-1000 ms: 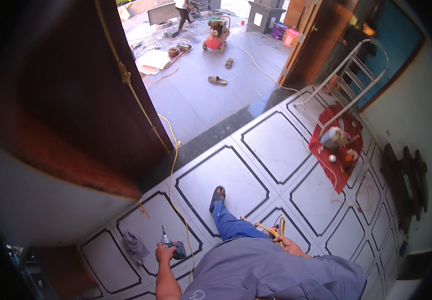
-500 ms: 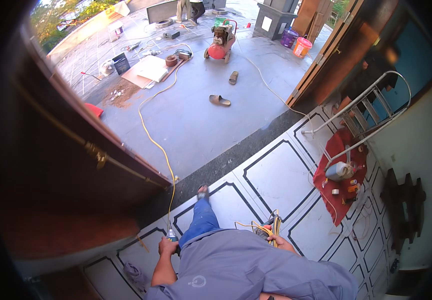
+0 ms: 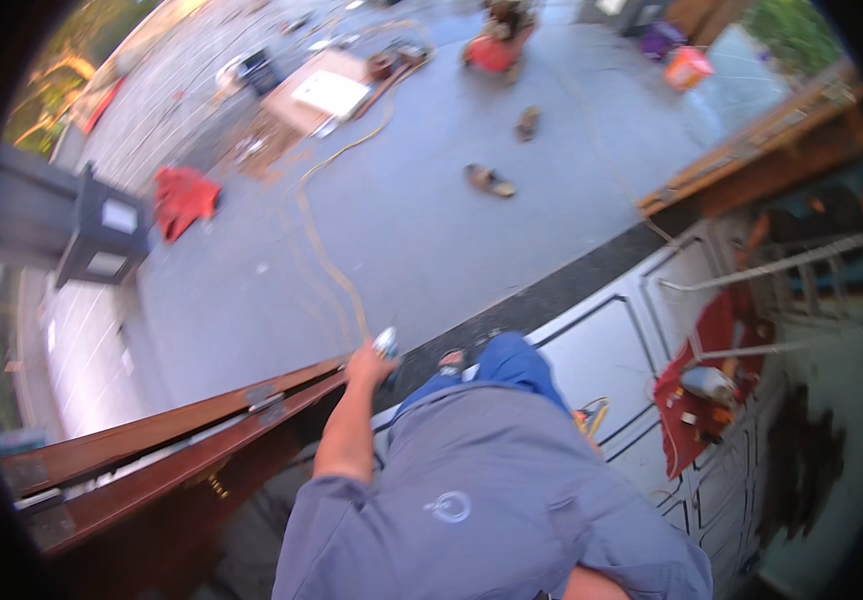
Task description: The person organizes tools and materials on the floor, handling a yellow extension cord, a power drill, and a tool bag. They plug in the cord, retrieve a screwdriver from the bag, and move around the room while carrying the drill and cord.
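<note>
My left hand (image 3: 365, 368) reaches out over the dark threshold, closed round a small teal and white object (image 3: 387, 343), blurred too much to name its kind. A yellow cord (image 3: 324, 255) runs from beside that hand across the grey floor outside. On my other side, my right hand (image 3: 593, 442) is mostly hidden behind my shirt. It grips a bundle of yellow cord (image 3: 592, 414), of which only a loop shows.
A wooden door leaf (image 3: 172, 445) stands close by my left arm. Two sandals (image 3: 490, 181) lie outside, below a red compressor (image 3: 493, 52). To the right, a metal ladder (image 3: 772, 265) stands by a red cloth (image 3: 680, 410) with items on it. A person (image 3: 820, 215) is beyond it.
I have stepped toward the doorway. My left hand has moved forward and up with its object, over the threshold. The right hand has slipped mostly behind my shirt. The view has turned left.
</note>
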A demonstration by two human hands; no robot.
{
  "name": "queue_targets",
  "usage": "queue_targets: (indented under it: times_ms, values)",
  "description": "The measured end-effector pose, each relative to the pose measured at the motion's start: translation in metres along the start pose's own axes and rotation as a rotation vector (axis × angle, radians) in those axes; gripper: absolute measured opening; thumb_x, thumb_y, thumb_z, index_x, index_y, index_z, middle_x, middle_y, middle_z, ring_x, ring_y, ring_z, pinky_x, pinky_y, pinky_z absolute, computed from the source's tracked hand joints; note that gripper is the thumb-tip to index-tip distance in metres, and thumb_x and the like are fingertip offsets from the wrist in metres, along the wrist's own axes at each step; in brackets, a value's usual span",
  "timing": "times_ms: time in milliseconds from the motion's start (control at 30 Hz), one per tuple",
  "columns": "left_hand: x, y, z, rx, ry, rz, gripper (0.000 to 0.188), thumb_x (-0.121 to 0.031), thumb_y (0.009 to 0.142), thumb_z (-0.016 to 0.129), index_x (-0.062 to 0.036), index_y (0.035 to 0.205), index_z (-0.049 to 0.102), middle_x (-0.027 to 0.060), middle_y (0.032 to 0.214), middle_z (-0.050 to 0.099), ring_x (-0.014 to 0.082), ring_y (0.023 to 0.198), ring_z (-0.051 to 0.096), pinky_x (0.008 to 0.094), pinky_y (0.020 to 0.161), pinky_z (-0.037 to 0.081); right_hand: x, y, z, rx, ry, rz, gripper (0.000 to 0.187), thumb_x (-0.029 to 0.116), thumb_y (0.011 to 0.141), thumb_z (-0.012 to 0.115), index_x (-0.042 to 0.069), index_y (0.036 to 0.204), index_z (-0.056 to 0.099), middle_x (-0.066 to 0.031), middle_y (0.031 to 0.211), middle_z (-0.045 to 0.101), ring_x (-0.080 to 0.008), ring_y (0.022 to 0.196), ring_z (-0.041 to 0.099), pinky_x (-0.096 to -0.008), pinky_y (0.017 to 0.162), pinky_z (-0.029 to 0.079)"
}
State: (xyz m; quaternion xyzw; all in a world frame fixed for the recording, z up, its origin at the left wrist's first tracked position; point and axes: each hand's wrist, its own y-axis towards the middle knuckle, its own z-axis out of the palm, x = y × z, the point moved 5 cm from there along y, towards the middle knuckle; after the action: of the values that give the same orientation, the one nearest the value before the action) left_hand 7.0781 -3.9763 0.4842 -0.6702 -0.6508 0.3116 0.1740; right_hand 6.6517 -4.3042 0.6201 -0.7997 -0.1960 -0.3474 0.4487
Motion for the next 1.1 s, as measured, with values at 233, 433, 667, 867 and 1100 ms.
queue_targets:
  times_ms: [233,433,667,867,1100]
  values:
    - [-0.156,0.131,-0.085,-0.083,-0.083,-0.039,0.066,-0.039,0.068,0.08,-0.0056,0.12,0.054,0.0224,0.107,0.072,0.0389,0.102,0.07,0.0469,0.086,0.056,0.033,0.193,-0.056,0.067,0.347,0.191,0.038,0.006,0.086,0.071,0.006,0.121,0.056,-0.0085,0.102,0.064,-0.0178,0.095,0.062,-0.0319,0.085,0.052]
    - [-0.25,0.217,-0.087,-0.146,-0.238,-0.095,0.076,-0.043,0.061,0.081,-0.002,0.12,0.056,0.0266,0.108,0.07,0.0425,0.104,0.068,0.048,0.087,0.055,0.091,0.365,-0.148,0.007,0.665,0.296,0.031,0.011,0.083,0.072,0.004,0.111,0.06,-0.0107,0.093,0.066,-0.0211,0.086,0.065,-0.0354,0.08,0.055]
    - [-0.406,0.284,-0.1,0.102,0.035,-0.171,0.081,-0.044,0.062,0.085,0.0053,0.12,0.056,0.028,0.115,0.069,0.0426,0.109,0.067,0.046,0.091,0.055,0.038,0.569,-0.229,0.151,1.074,0.891,0.01,0.013,0.083,0.064,0.004,0.086,0.06,-0.0111,0.074,0.066,-0.0261,0.066,0.066,-0.0426,0.065,0.057]
    - [-0.506,0.414,-0.093,0.205,0.138,-0.153,0.075,-0.041,0.064,0.086,0.005,0.116,0.059,0.0277,0.115,0.069,0.0412,0.111,0.067,0.046,0.094,0.054,0.093,0.723,-0.307,0.108,1.065,0.908,0.009,0.013,0.083,0.064,0.004,0.086,0.061,-0.0113,0.074,0.067,-0.0259,0.064,0.066,-0.0423,0.065,0.057]
    - [-0.744,0.543,-0.188,0.135,0.097,-0.068,0.074,-0.036,0.061,0.087,0.0043,0.115,0.057,0.0261,0.11,0.07,0.0404,0.106,0.069,0.0471,0.09,0.056,0.173,0.859,-0.398,-0.069,1.224,0.869,0.011,0.011,0.084,0.063,0.001,0.089,0.061,-0.0128,0.075,0.067,-0.0265,0.065,0.066,-0.0393,0.065,0.058]
